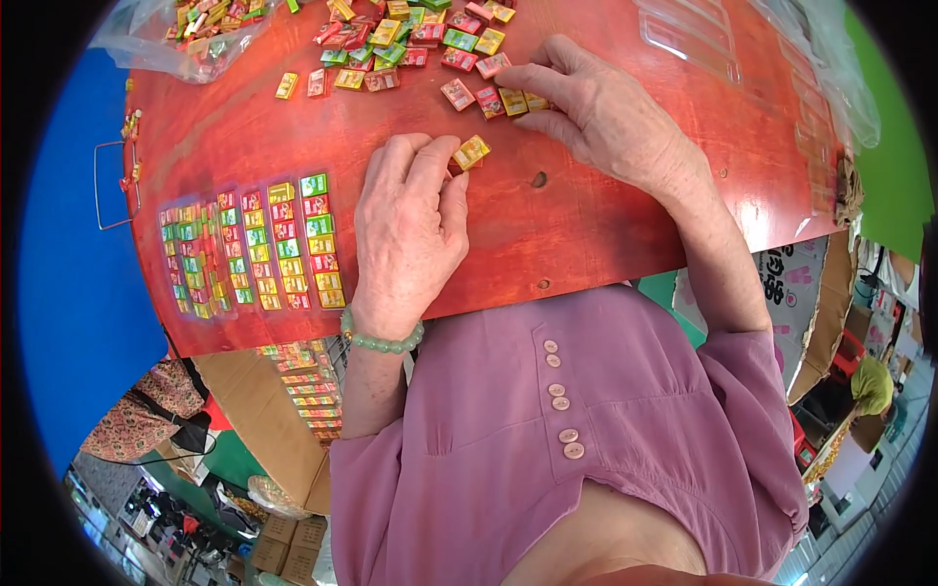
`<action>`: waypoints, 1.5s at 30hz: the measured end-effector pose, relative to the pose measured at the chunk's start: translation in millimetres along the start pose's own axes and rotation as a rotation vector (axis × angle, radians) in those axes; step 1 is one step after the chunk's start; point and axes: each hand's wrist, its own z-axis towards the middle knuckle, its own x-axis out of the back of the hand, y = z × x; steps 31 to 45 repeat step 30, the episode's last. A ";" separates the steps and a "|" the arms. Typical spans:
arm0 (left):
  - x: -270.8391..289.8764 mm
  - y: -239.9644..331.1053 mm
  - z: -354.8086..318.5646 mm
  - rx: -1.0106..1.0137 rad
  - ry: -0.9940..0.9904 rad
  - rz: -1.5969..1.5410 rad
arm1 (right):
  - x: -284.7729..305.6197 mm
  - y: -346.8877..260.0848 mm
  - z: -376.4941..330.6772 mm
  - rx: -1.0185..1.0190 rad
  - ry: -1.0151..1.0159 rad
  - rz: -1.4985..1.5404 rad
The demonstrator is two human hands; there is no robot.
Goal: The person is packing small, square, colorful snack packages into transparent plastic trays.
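My left hand (414,217), a green bead bracelet on its wrist, is closed with a small yellow box (472,152) at its fingertips. A reddish edge shows just under that box, mostly hidden. To the right, my right hand (608,115) pinches at the end of a short row, with thumb and index finger on either side of a small yellow box (535,102). Touching it in the row are another yellow box (513,102) and a red box (490,102). A pink box (456,95) lies just left of them.
A loose pile of small coloured boxes (386,54) lies at the far side, beside a clear plastic bag (156,49) of more. Clear trays (322,244) filled with boxes line the left. Clear plastic trays (689,39) rest far right. An open carton (259,410) stands below the red table (586,234).
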 end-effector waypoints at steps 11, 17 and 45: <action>-3.6 -4.5 4.4 -0.006 0.063 -0.005 | -9.4 -12.8 8.8 0.019 -0.038 -0.031; 1.4 -8.2 -0.7 0.069 0.099 0.039 | -2.6 -15.6 -5.9 0.033 -0.032 -0.079; 4.8 -6.8 -12.0 0.086 0.002 0.075 | 6.0 -22.8 -13.9 0.034 -0.123 -0.131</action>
